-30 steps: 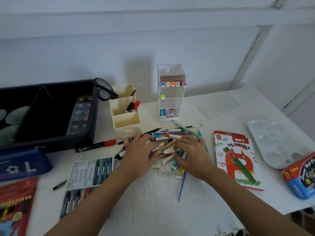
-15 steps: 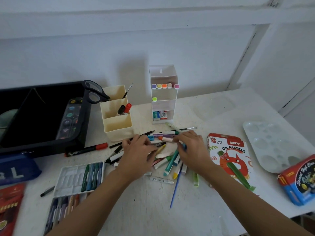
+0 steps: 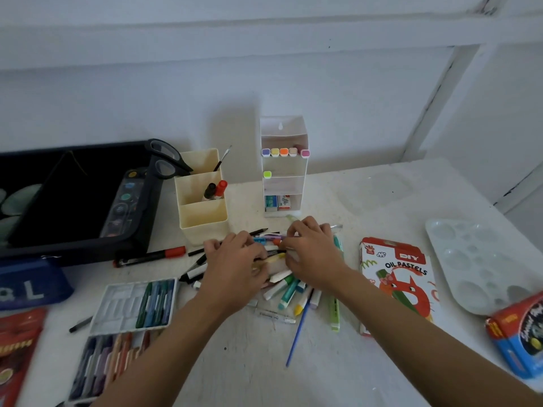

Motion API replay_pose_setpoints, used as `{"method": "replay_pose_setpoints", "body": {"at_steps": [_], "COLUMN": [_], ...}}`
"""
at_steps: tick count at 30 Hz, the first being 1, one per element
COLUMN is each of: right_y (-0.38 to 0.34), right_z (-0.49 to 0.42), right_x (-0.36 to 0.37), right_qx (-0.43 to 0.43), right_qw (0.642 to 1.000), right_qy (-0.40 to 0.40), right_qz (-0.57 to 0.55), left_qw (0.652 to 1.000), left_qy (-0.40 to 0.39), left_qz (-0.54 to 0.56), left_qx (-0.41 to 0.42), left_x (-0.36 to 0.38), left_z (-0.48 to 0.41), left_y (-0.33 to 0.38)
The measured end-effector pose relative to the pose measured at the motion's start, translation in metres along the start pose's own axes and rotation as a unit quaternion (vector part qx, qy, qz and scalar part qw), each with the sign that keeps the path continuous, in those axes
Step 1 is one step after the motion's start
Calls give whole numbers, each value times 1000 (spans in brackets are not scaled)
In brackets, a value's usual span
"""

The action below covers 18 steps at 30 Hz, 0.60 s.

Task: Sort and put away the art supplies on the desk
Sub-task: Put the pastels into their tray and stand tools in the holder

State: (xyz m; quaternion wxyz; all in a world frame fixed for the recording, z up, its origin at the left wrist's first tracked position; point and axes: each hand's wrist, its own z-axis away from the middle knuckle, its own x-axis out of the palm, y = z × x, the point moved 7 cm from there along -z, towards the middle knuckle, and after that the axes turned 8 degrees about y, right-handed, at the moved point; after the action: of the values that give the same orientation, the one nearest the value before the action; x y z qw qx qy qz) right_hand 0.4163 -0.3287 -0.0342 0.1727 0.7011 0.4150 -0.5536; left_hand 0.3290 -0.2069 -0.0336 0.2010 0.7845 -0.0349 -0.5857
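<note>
A pile of markers and pens [image 3: 289, 289] lies mid-desk, in front of a cream three-part organizer [image 3: 202, 218] and a white tiered marker holder [image 3: 283, 183] with several colour-capped markers. My left hand [image 3: 235, 262] lies over the pile's left side with fingers curled down onto the markers. My right hand [image 3: 313, 251] covers the right side, its thumb and curled fingers closed around markers near the top. The hands hide much of the pile. A blue brush [image 3: 298, 333] and a green highlighter [image 3: 335, 312] lie just below it.
An oil pastels box [image 3: 396, 277] and a white palette [image 3: 476, 259] lie at right, with a blue-red box [image 3: 520, 333] at the edge. A black case [image 3: 73, 195], scissors [image 3: 167, 160], a red-capped marker [image 3: 152, 255], pastel trays [image 3: 123, 304] and a blue pouch [image 3: 29, 289] fill the left.
Both hands have shifted farther up the pile toward the holders and drawn closer together. Several markers now lie uncovered below them.
</note>
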Motion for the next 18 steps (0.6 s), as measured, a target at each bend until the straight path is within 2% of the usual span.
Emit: {"method": "replay_pose_setpoints", "body": {"at_steps": [3, 7, 11, 14, 16, 18], "right_y": [-4, -10, -17, -35, -53, -75], "right_z": [-1, 1, 5, 4, 2, 0], "right_x": [3, 5, -5, -15, -19, -16], "right_qx": [-18, -13, 40, 43, 36, 28], "right_qw": [1000, 999, 983, 960, 944, 934], "right_qy": [-12, -2, 69, 118, 130, 107], "right_qz": [5, -30, -164, -251, -302, -339], "left_qw": [998, 995, 986, 978, 976, 969], "left_qy": [37, 44, 101, 137, 146, 150], "left_qz": [26, 61, 117, 128, 120, 127], "left_qx": [-33, -65, -60, -87, -107, -148], "left_x": [-15, -28, -51, -70, -82, -92], "left_z": [9, 21, 40, 56, 67, 81], "left_y": [-13, -28, -40, -56, -71, -93]}}
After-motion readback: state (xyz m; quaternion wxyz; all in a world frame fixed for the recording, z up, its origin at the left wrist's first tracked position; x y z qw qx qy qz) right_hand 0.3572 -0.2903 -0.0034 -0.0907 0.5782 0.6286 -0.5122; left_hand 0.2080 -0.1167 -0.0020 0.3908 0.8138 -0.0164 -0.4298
